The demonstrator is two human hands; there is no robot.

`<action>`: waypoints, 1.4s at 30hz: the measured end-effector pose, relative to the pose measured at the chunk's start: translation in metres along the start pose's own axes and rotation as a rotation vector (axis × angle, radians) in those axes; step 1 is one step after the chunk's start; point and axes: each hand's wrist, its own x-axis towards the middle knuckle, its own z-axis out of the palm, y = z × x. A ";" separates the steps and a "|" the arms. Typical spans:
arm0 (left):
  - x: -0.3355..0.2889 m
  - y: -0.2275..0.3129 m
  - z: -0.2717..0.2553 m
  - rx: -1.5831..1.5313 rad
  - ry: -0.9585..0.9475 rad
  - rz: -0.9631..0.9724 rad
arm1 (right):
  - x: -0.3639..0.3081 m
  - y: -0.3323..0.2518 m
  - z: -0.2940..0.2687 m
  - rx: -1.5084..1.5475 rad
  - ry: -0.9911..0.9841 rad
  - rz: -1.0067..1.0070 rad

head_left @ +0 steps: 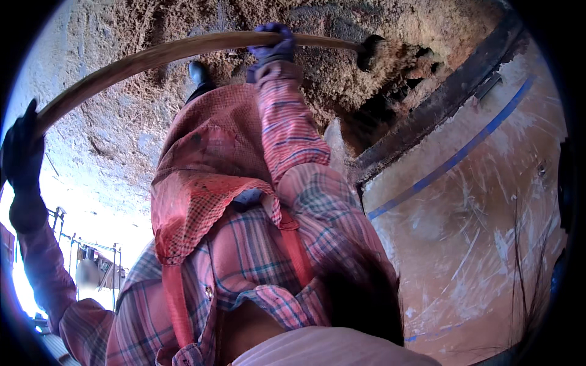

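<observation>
A long-handled tool [165, 53] with a wooden shaft stretches across the upper part of the view. Its small dark head [369, 52] rests in brown crumbly material [342, 79] beside a dark opening; whether it is a hoe or a shovel I cannot tell. My right hand [273, 44], in a purple-blue glove, is wrapped round the shaft toward the head. Far to the left, my left hand [24, 146] in a dark glove closes on the other end of the shaft. Part of its fingers is lost at the dark rim.
To the right, a scratched tan panel [464, 219] with a blue stripe stands behind a dark metal edge [452, 91]. Just before that edge lies a dark hole [375, 116]. My boot [197, 72] is on the littered floor [116, 116]. Metal racks [91, 256] show at lower left.
</observation>
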 end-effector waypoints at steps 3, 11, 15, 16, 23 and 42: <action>0.039 0.062 -0.005 -0.045 -0.138 0.029 | -0.010 -0.094 -0.022 -0.488 -0.347 -0.351; 0.047 0.110 -0.047 -0.675 -0.417 0.038 | -0.103 -0.134 -0.031 -0.059 0.063 -0.134; 0.023 0.130 -0.038 -0.872 -0.825 0.061 | -0.113 -0.124 -0.039 -0.257 0.234 -0.241; 0.015 0.135 -0.036 -0.884 -0.821 0.075 | -0.115 -0.126 -0.043 -0.191 0.167 -0.236; 0.085 0.221 -0.062 -0.949 -0.835 -0.107 | -0.127 -0.205 -0.029 -0.123 -0.028 -0.386; -0.070 0.166 -0.103 -1.039 -0.666 -0.010 | -0.204 -0.025 -0.036 -0.358 0.326 -0.081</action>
